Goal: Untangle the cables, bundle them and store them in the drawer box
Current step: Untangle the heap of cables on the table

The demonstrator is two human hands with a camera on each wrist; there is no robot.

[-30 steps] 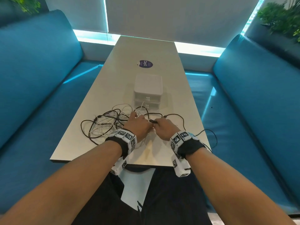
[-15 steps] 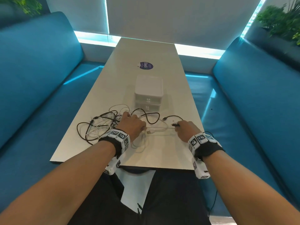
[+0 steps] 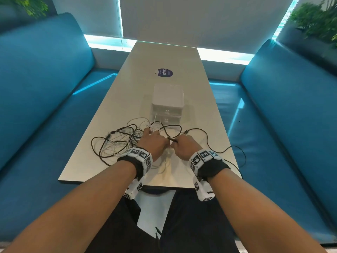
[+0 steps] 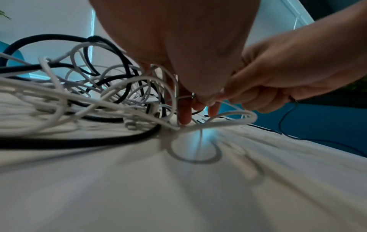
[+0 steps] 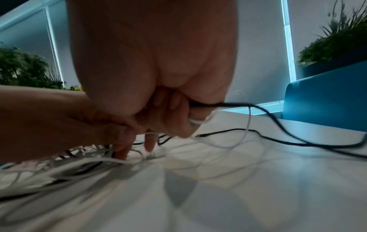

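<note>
A tangle of black and white cables [image 3: 124, 141] lies on the near part of the white table [image 3: 164, 55]. Behind it stands the white drawer box [image 3: 168, 101], both drawers closed. My left hand [image 3: 155, 141] sits at the tangle's right edge. In the left wrist view its thumb and fingers [image 4: 200, 100] pinch a white cable [image 4: 224, 121]. My right hand [image 3: 182, 146] is knuckle to knuckle with it. In the right wrist view its curled fingers [image 5: 172, 119] grip a black cable [image 5: 238, 105], with a white strand [image 5: 200, 121] under them. That black cable [image 3: 207, 137] trails right, off the table edge.
Blue padded benches run along the left [image 3: 45, 92] and right [image 3: 291, 110] of the table. A round dark sticker [image 3: 165, 72] lies beyond the box. Potted plants [image 3: 317, 21] stand behind the right bench. My legs are under the near table edge.
Half a second ago my right hand was out to the right with a white cable stretched between the hands. It has come back against the left hand.
</note>
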